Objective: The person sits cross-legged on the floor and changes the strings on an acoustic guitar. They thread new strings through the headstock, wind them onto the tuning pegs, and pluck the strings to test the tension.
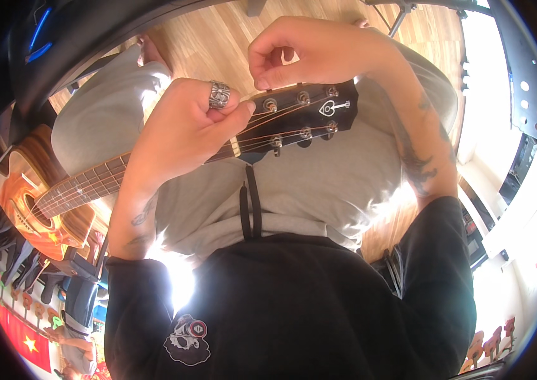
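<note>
While guitar headstock (303,114) rests over lap, both hands' grip pinches strings; wood floor (217,38), hanging guitars (490,345).

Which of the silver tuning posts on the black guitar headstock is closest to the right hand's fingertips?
The silver tuning post at the nut end of the upper row on the black guitar headstock; the right hand pinches just above it, while the other five sit farther away.

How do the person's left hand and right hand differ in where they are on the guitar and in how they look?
The left hand pinches the strings near the nut, at the lower end of the headstock; the right hand pinches a tuning peg on its upper edge. The left hand wears a silver ring; the right hand shows none. Both are bare and touch the guitar.
</note>
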Motion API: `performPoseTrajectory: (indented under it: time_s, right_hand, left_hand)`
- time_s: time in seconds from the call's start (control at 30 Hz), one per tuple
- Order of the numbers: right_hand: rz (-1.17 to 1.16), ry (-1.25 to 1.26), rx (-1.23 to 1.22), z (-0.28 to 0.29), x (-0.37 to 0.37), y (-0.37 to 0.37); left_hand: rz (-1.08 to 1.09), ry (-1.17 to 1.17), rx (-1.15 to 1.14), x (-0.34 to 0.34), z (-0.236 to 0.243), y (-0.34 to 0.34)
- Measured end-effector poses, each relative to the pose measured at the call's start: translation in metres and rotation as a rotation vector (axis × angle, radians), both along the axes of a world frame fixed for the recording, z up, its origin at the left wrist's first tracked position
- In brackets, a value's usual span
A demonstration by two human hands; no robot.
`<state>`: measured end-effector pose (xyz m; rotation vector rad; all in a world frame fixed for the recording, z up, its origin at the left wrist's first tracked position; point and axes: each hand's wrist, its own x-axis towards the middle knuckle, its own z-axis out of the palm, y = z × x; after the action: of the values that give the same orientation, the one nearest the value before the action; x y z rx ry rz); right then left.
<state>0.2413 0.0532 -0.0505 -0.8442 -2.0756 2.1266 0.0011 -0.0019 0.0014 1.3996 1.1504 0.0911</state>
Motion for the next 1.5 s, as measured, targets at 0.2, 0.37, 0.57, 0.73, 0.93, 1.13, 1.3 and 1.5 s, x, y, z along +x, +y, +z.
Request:
performPoseTrajectory:
  time_s: [0.2,0.37,0.57,0.73,0.93,1.13,1.3,1.5]
  right_hand:
    - [-0.073,0.059,-0.064,-0.001,-0.005,-0.003]
    - [-0.045,0.225,-0.032,-0.009,-0.006,-0.004]
    - [-0.191,0.227,0.118,0.001,-0.003,-0.008]
    - [-0.431,0.352,0.173,0.057,-0.032,-0.041]
    - [-0.427,1.118,0.138,0.105,-0.071,-0.09]
    - [-0.579,1.234,-0.107,0.133,-0.061,-0.101]
    - [-0.523,1.125,-0.096,0.133,-0.067,-0.116]
    - [-0.451,1.027,-0.094,0.134,-0.066,-0.113]
  left_hand:
    - [-0.022,0.0,0.017,-0.002,-0.003,0.001]
    - [-0.003,-0.003,-0.002,0.001,0.001,0.002]
    - [-0.015,0.001,0.01,0.001,-0.001,0.003]
    - [-0.007,0.052,0.101,0.003,0.0,0.004]
    - [0.026,-0.025,0.104,0.001,-0.009,-0.001]
    - [0.099,-0.017,0.069,-0.001,-0.016,-0.006]
    - [0.119,0.0,0.035,0.002,-0.01,-0.006]
    - [0.121,0.032,-0.019,-0.002,-0.012,-0.003]
